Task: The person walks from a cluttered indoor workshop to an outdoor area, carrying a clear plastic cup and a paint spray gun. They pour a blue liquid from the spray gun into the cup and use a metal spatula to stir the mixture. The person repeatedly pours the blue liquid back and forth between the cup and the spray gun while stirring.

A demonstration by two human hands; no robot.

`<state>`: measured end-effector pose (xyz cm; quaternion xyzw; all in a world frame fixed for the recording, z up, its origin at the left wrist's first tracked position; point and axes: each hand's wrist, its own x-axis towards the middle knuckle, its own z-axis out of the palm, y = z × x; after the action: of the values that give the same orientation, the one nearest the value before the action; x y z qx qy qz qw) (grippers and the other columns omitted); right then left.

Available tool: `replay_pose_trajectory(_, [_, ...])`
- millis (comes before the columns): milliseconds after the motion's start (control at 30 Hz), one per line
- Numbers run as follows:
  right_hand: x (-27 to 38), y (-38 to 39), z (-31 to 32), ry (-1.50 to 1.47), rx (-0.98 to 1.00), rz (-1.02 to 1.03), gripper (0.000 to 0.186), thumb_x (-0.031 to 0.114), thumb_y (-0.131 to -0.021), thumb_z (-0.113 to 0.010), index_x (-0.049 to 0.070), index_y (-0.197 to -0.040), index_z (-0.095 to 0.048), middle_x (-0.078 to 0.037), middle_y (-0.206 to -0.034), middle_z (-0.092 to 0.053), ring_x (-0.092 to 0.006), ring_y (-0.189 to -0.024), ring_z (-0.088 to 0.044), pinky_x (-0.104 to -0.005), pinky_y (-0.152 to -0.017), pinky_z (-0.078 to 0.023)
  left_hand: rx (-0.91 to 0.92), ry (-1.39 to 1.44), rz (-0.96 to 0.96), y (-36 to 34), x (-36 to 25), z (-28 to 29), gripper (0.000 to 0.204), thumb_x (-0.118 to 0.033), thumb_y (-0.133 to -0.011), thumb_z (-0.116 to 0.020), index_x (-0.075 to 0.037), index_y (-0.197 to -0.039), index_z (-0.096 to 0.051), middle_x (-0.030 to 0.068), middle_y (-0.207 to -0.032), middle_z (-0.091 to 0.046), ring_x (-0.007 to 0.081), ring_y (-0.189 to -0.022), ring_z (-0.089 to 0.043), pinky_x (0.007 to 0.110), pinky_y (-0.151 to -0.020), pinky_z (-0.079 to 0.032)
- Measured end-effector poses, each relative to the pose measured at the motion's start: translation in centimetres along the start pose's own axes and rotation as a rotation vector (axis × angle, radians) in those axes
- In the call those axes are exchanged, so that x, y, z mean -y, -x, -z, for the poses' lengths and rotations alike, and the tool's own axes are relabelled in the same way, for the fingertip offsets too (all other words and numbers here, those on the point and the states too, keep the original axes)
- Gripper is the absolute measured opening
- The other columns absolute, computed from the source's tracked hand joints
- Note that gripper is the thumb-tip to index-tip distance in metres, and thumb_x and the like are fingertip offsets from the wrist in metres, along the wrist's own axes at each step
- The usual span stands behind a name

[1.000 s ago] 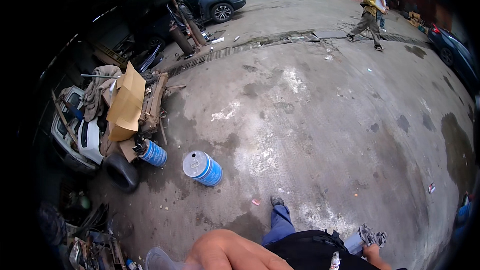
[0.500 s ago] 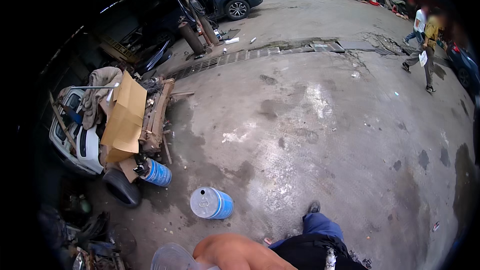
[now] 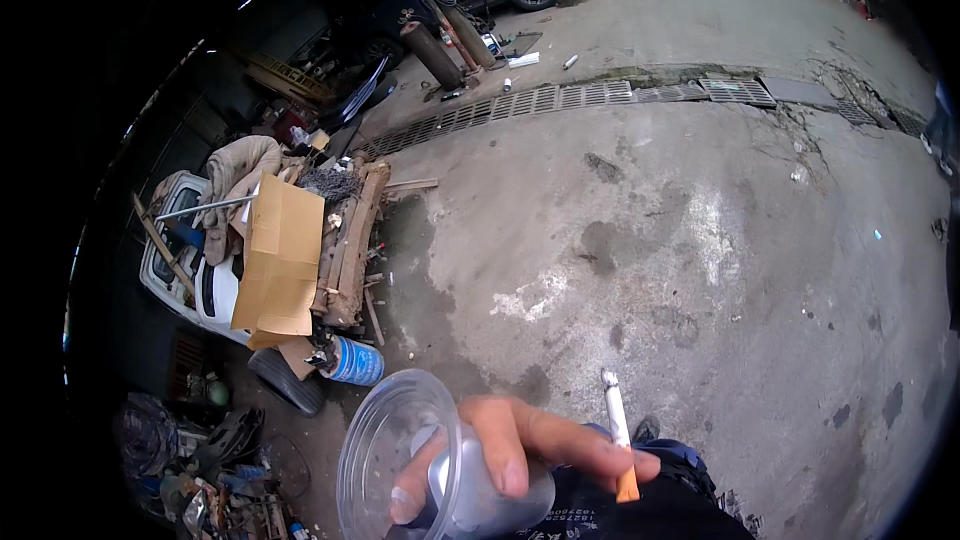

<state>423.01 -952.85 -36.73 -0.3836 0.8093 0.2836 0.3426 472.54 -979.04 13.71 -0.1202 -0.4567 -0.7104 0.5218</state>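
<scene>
Where the left hand (image 3: pixel 505 435) is curled: a clear plastic cup (image 3: pixel 372 445) is clamped by the fingers, its mouth turned leftward.
Cigarette (image 3: pixel 615 410): held between two fingers, right of the cup.
Blue can (image 3: pixel 358 362): placed beyond the fingers, toward the left, beside a tyre (image 3: pixel 285 383).
Cardboard (image 3: pixel 280 260): seen farther beyond the fingers, beside some wood (image 3: pixel 357 255).
</scene>
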Motion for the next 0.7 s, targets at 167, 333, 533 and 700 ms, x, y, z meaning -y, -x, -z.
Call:
replay_pose_trajectory(167, [9.3, -4.4, 12.1, -0.08, -0.119, -0.062, 0.066, 0.049, -0.082, -0.065, -0.009, -0.114, -0.058, -0.027, -0.122, -0.059, -0.0359, -0.117, -0.057, -0.041, -0.096, -0.047, -0.248, -0.316, 0.001, 1.4, -4.9, 19.8, 0.071, -0.051, -0.071, -0.079, -0.009, -0.121, -0.053, 0.0312, -0.147, -0.03, 0.0515, -0.138, -0.025, 0.058, -0.107, -0.033])
replay_pose_trajectory(333, [22.1, -6.7, 23.7, 0.018, -0.038, -0.005, 0.068, 0.053, -0.083, -0.059, -0.006, -0.116, -0.059, -0.025, -0.124, -0.059, -0.0343, -0.12, -0.055, -0.0406, -0.099, -0.044, -0.446, -0.524, -0.07, -1.4, -8.9, 34.0, 0.072, -0.046, -0.065, -0.083, -0.016, -0.124, -0.054, 0.0266, -0.148, -0.033, 0.0465, -0.138, -0.03, 0.051, -0.107, -0.036])
replay_pose_trajectory(533, [30.5, -12.9, 29.0, -0.047, 0.048, -0.104, 0.071, 0.055, -0.081, -0.056, -0.006, -0.117, -0.06, -0.026, -0.124, -0.058, -0.0333, -0.121, -0.055, -0.0395, -0.099, -0.045, -0.611, -0.78, -0.036, -7.1, -13.1, 49.8, 0.072, -0.041, -0.064, -0.085, -0.016, -0.123, -0.053, 0.0248, -0.148, -0.034, 0.0412, -0.137, -0.034, 0.048, -0.107, -0.037])
replay_pose_trajectory(700, [40.9, -13.2, 37.2, -0.074, 0.058, -0.121, 0.068, 0.053, -0.08, -0.058, -0.006, -0.113, -0.062, -0.025, -0.121, -0.06, -0.0326, -0.118, -0.057, -0.0392, -0.097, -0.047, -0.648, -0.906, -0.006, -12.6, -15.8, 59.8, 0.075, -0.04, -0.065, -0.086, -0.012, -0.125, -0.05, 0.0237, -0.148, -0.034, 0.0376, -0.137, -0.035, 0.045, -0.108, -0.035])
